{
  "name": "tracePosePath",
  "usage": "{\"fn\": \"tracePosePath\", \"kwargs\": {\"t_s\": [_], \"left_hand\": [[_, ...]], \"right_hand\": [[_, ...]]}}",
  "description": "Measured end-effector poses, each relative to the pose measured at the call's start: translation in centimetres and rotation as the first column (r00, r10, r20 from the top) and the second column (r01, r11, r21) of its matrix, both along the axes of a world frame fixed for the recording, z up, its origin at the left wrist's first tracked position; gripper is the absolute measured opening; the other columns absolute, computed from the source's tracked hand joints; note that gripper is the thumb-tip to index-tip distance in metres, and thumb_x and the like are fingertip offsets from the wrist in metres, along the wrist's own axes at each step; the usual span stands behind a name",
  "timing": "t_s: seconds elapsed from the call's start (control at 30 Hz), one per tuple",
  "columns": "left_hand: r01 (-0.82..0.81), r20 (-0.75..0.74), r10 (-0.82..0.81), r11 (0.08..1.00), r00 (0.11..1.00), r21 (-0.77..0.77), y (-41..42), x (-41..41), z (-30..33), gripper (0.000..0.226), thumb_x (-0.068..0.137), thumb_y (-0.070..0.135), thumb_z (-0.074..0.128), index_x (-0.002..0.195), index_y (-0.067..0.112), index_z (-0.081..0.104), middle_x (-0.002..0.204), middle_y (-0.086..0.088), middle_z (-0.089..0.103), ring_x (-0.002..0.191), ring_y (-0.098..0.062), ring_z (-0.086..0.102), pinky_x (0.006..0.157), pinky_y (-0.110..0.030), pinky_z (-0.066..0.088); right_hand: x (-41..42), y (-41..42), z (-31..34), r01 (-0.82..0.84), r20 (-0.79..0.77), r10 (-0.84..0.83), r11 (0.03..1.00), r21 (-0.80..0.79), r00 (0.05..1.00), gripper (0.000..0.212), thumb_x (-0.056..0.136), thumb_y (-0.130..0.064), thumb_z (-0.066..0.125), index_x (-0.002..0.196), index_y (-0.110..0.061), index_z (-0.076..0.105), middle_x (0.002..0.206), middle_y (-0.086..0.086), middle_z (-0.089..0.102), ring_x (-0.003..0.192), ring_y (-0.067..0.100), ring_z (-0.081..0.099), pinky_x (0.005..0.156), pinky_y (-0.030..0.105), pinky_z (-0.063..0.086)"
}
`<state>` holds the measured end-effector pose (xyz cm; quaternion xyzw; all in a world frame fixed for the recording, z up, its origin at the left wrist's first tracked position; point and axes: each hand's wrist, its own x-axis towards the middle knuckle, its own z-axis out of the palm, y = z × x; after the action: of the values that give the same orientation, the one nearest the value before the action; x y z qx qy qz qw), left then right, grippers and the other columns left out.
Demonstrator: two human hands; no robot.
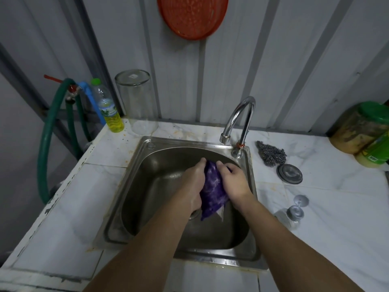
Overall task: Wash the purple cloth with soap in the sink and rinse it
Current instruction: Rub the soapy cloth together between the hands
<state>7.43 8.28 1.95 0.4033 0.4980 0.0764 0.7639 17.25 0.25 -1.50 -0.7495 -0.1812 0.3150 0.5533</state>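
Observation:
The purple cloth (pixel 212 192) with pale mottling hangs bunched over the steel sink (pixel 134 186), its lower end near the drain. My left hand (pixel 194 182) grips its left side and my right hand (pixel 233 182) grips its right side, fingers curled over the top. The chrome tap (pixel 240 119) curves over the sink's back right corner; no water stream is visible. A bottle of yellow liquid (pixel 108 108) with a green cap stands at the back left of the counter.
An upturned glass jar (pixel 136 100) stands behind the sink. A steel scourer (pixel 271 153), a round metal lid (pixel 289 173) and two small glasses (pixel 296 209) lie on the white tiled counter at right. Green-lidded jars (pixel 366 131) stand far right. A green hose (pixel 45 144) hangs at left.

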Motion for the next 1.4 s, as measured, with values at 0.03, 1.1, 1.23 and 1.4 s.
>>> {"fn": "tracePosePath", "kwargs": {"t_s": [0.03, 1.1, 1.23, 1.4], "left_hand": [[0.010, 0.007, -0.009, 0.998, 1.000, -0.055, 0.4, -0.3, 0.1, 0.050, 0.093, 0.059, 0.058, 0.105, 0.015, 0.079, 0.102, -0.015, 0.081, 0.099, -0.034, 0.074, 0.099, -0.051, 0.054], [-0.068, 0.182, 0.043, 0.989, 0.982, 0.132, 0.6, -3.2, -2.7, 0.032, 0.099, 0.045, 0.060, 0.112, 0.017, 0.071, 0.097, 0.000, 0.077, 0.077, -0.016, 0.070, 0.061, -0.028, 0.055], [-0.129, 0.181, 0.147, 0.986, 0.972, -0.109, -0.3, -2.2, -0.7, 0.027, 0.105, 0.039, 0.051, 0.093, 0.019, 0.065, 0.089, -0.002, 0.071, 0.084, -0.020, 0.070, 0.084, -0.033, 0.059], [-0.084, 0.125, 0.095, 0.992, 0.988, -0.093, 0.0, -1.4, -0.8, 0.043, 0.103, 0.045, 0.047, 0.073, 0.015, 0.054, 0.049, -0.001, 0.057, 0.042, -0.014, 0.059, 0.051, -0.024, 0.047]], "right_hand": [[-0.1, -0.4, -0.2, -0.001, -0.102, 0.009, 0.997, 0.077, 0.995, 0.025, 0.095, -0.044, 0.062, 0.091, -0.022, 0.072, 0.081, 0.001, 0.074, 0.074, 0.018, 0.072, 0.068, 0.032, 0.055], [-2.4, -1.0, 0.8, 0.303, -0.432, -0.189, 0.928, 0.214, 0.882, 0.012, 0.100, -0.015, 0.055, 0.107, -0.014, 0.065, 0.092, 0.012, 0.076, 0.078, 0.026, 0.072, 0.065, 0.037, 0.060], [-6.0, -1.5, 1.1, 0.107, 0.015, -0.114, 0.966, 0.234, 0.993, 0.012, 0.093, -0.029, 0.062, 0.081, -0.026, 0.064, 0.073, -0.007, 0.070, 0.066, 0.011, 0.065, 0.060, 0.028, 0.053], [-7.8, -0.8, 0.8, -0.017, 0.547, -0.063, 0.990, 0.140, 0.834, 0.040, 0.085, -0.067, 0.060, 0.068, -0.030, 0.059, 0.068, -0.008, 0.062, 0.063, 0.011, 0.061, 0.059, 0.034, 0.052]]}}
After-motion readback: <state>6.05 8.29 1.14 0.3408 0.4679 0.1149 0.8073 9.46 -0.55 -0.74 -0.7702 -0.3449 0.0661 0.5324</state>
